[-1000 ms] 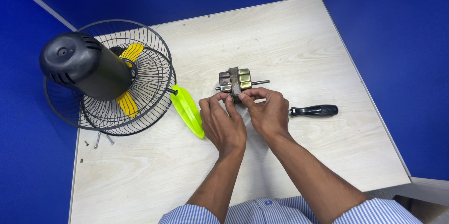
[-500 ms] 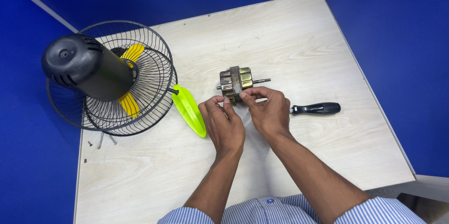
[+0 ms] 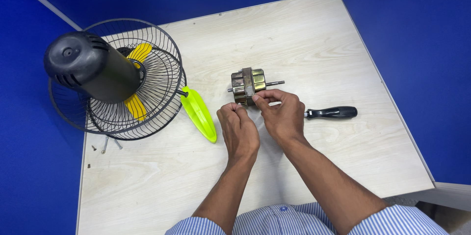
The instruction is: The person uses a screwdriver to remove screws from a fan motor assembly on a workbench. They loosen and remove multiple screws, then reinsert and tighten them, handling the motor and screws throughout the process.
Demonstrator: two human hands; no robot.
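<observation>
Fan housing and grille [image 3: 117, 80] are parked far left, green blade [image 3: 198, 113] beside. Left hand [image 3: 239, 129] is curled just below the motor [image 3: 248, 85] (pinch unclear). Motor's near edge is pinched by right hand [image 3: 279, 115]; shaft axis runs left-right. Screwdriver [image 3: 331, 113] lies right.

A small brass-coloured fan motor [image 3: 248, 86] with a steel shaft through it is laid on its side, shaft level, just beyond the fingertips of both hands, touched at its near edge.
</observation>
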